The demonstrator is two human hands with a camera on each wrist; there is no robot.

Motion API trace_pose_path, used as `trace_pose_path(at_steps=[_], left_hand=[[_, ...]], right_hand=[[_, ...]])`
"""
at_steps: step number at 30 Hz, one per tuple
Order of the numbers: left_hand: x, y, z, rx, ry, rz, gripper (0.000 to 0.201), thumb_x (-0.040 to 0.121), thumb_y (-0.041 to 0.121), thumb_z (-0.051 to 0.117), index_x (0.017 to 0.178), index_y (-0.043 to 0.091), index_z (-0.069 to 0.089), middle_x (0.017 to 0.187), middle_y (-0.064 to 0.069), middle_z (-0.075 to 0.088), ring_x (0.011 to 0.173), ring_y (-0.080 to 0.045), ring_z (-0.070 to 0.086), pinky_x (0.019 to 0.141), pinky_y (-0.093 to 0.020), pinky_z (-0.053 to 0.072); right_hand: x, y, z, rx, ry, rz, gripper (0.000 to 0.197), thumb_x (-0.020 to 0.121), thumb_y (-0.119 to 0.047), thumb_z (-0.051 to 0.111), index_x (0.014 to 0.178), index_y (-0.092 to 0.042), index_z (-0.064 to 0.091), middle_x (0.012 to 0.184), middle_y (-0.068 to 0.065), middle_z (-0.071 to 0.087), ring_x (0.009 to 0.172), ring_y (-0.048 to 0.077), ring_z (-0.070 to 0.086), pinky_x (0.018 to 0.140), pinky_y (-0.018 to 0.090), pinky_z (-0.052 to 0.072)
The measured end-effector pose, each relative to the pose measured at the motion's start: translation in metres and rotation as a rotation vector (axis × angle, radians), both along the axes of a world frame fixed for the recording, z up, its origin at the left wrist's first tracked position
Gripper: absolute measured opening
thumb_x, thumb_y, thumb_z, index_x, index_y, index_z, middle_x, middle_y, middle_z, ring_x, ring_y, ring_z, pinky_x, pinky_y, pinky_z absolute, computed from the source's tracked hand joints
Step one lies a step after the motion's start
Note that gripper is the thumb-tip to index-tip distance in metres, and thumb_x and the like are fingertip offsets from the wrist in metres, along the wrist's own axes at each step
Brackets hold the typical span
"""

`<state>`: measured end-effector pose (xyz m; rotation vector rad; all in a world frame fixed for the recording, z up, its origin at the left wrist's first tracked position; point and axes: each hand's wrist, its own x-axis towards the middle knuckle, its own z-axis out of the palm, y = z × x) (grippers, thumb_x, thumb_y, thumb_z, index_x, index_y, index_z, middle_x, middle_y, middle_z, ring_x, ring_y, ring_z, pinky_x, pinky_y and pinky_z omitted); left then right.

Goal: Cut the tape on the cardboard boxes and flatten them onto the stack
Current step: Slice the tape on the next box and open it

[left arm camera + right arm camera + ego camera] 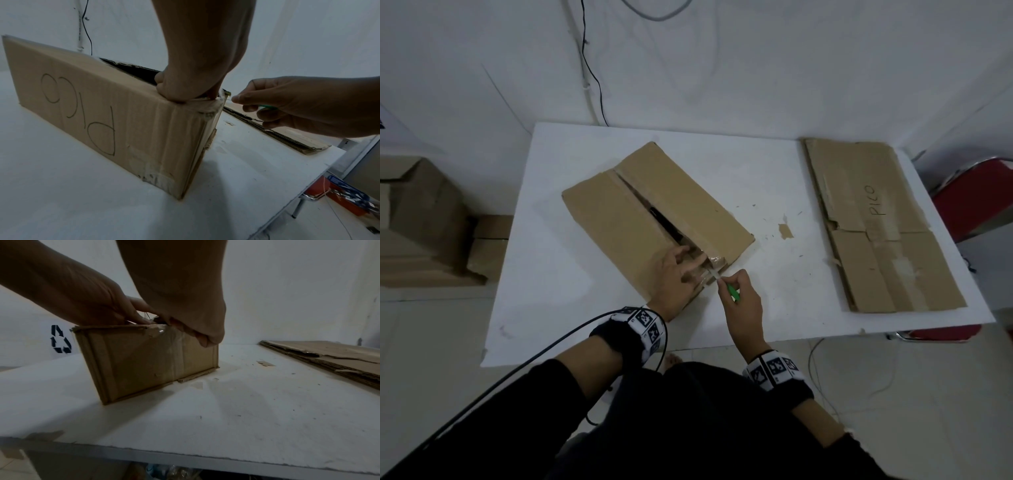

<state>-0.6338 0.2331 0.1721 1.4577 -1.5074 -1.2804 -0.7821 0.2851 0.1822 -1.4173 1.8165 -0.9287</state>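
Right hand holds green cutter, blade toward box seam.

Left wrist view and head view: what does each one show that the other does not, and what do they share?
Only the left wrist view shows the "PICO" written on the box's side. Only the head view shows more cardboard boxes left of the table, and "PICO" on the flattened stack. Both show the left hand on the box and the right hand holding a green-handled cutter at the near end.
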Motion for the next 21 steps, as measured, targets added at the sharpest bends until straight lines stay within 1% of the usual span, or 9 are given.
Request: trace_pose_path(at_steps=[3, 7, 9, 11, 12, 14, 16, 18, 21], left_hand=[[0.001, 0.001, -0.002, 0.007, 0.016, -0.008, 0.047, 0.088, 0.001, 0.062, 0.126, 0.029, 0.059, 0.145, -0.004, 0.032, 0.136, -0.023, 0.03, 0.117, -0.038, 0.026], [0.002, -0.001, -0.004, 0.002, -0.059, -0.036, 0.049, 0.091, 0.008, 0.06, 0.123, 0.045, 0.054, 0.148, -0.001, 0.031, 0.137, -0.026, 0.026, 0.118, -0.044, 0.021], [0.003, -0.003, -0.006, 0.006, -0.086, -0.037, 0.055, 0.091, 0.008, 0.059, 0.118, 0.055, 0.052, 0.15, 0.001, 0.031, 0.138, -0.025, 0.026, 0.117, -0.047, 0.022], [0.004, -0.003, -0.007, 0.029, -0.048, -0.025, 0.062, 0.088, 0.006, 0.059, 0.112, 0.062, 0.053, 0.15, 0.002, 0.031, 0.138, -0.025, 0.026, 0.116, -0.048, 0.024], [0.003, -0.003, -0.004, 0.052, -0.03, -0.019, 0.061, 0.087, 0.004, 0.058, 0.113, 0.059, 0.055, 0.149, 0.002, 0.031, 0.138, -0.024, 0.026, 0.117, -0.047, 0.024], [0.0, -0.003, 0.003, 0.094, -0.025, -0.004, 0.049, 0.086, 0.004, 0.06, 0.118, 0.042, 0.063, 0.146, -0.001, 0.033, 0.137, -0.023, 0.027, 0.117, -0.04, 0.024], [-0.003, -0.005, 0.011, 0.117, -0.095, 0.013, 0.029, 0.085, 0.015, 0.066, 0.11, 0.03, 0.071, 0.136, -0.001, 0.036, 0.131, -0.02, 0.027, 0.11, -0.029, 0.027], [-0.007, -0.007, 0.02, 0.142, -0.193, -0.004, 0.019, 0.083, 0.027, 0.069, 0.101, 0.032, 0.072, 0.131, 0.001, 0.035, 0.126, -0.017, 0.026, 0.105, -0.027, 0.027], [-0.01, -0.006, 0.016, 0.139, -0.198, -0.018, 0.024, 0.082, 0.028, 0.07, 0.103, 0.039, 0.068, 0.13, 0.0, 0.035, 0.127, -0.023, 0.026, 0.112, -0.04, 0.025]], right_hand=[[0.006, 0.003, 0.001, -0.001, -0.036, -0.009, 0.023, 0.1, -0.029, 0.053, 0.082, -0.023, 0.042, 0.066, -0.009, 0.046, 0.058, 0.006, 0.038, 0.053, 0.018, 0.029], [0.014, -0.012, 0.003, -0.01, 0.01, 0.012, 0.027, 0.101, -0.03, 0.053, 0.079, -0.036, 0.039, 0.074, -0.008, 0.053, 0.064, 0.005, 0.046, 0.056, 0.018, 0.033], [0.01, -0.011, 0.002, -0.012, 0.05, 0.026, 0.026, 0.101, -0.03, 0.052, 0.079, -0.036, 0.039, 0.074, -0.009, 0.052, 0.064, 0.005, 0.048, 0.056, 0.016, 0.033], [0.001, -0.001, 0.003, -0.019, 0.067, 0.037, 0.024, 0.101, -0.029, 0.052, 0.08, -0.03, 0.04, 0.069, -0.008, 0.048, 0.061, 0.005, 0.044, 0.053, 0.016, 0.032], [-0.003, 0.002, 0.004, -0.02, 0.068, 0.042, 0.023, 0.101, -0.03, 0.051, 0.081, -0.025, 0.041, 0.068, -0.006, 0.047, 0.059, 0.006, 0.042, 0.052, 0.016, 0.032], [-0.01, 0.006, 0.005, -0.015, 0.066, 0.042, 0.024, 0.1, -0.032, 0.052, 0.082, -0.021, 0.041, 0.067, -0.004, 0.047, 0.058, 0.007, 0.04, 0.052, 0.018, 0.032], [-0.014, 0.005, 0.007, 0.012, 0.053, 0.044, 0.024, 0.099, -0.033, 0.054, 0.082, -0.022, 0.042, 0.067, -0.005, 0.049, 0.058, 0.007, 0.041, 0.052, 0.018, 0.033], [-0.018, 0.004, 0.007, 0.024, 0.032, 0.054, 0.023, 0.097, -0.032, 0.057, 0.081, -0.022, 0.043, 0.066, -0.009, 0.05, 0.059, 0.007, 0.042, 0.052, 0.017, 0.033], [-0.021, 0.009, 0.005, 0.021, 0.022, 0.064, 0.023, 0.097, -0.028, 0.057, 0.08, -0.023, 0.043, 0.064, -0.01, 0.047, 0.057, 0.007, 0.039, 0.053, 0.018, 0.03]])
